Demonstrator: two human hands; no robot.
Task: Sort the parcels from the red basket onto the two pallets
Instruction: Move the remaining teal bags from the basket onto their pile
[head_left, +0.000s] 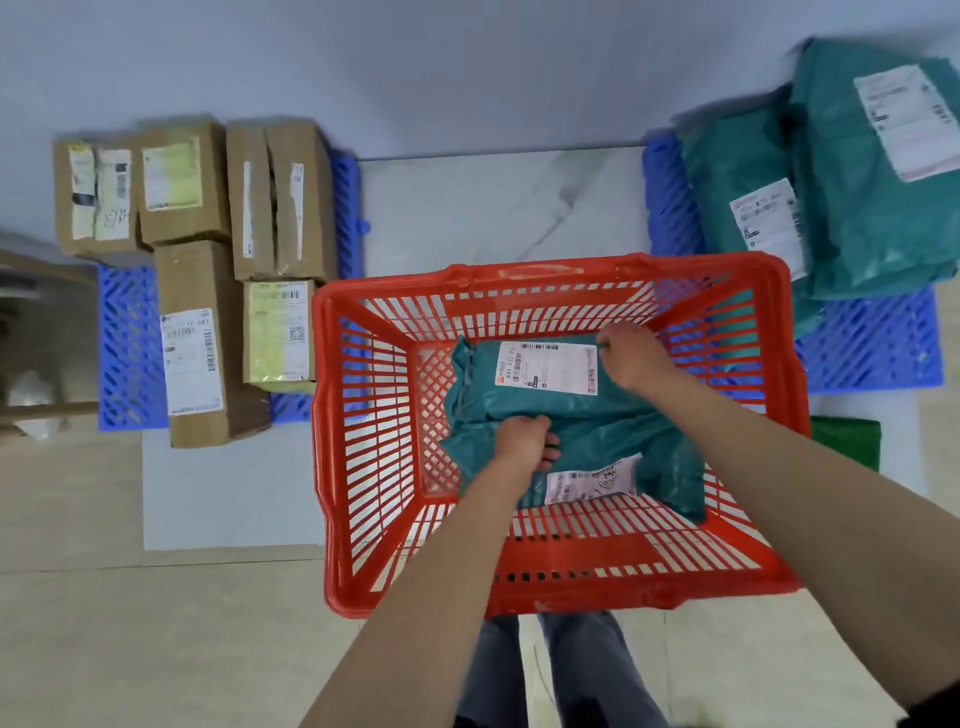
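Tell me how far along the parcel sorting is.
Mostly done. Five cardboard boxes lie on the left pallet, and teal bags are stacked on the right pallet. In hand: the left hand and right hand grip the upper teal bag in the red basket. Left: the lower teal bag under it.

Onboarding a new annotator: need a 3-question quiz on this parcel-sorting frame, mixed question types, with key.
1. True or false: the red plastic basket holds cardboard boxes.
2. Which blue plastic pallet carries the brown cardboard boxes: A) left pallet B) right pallet?
3. How many teal plastic mailer bags remain visible in the basket?

Key:
1. False; only teal bags.
2. A.
3. Two; left hand and right hand both grip the upper one.
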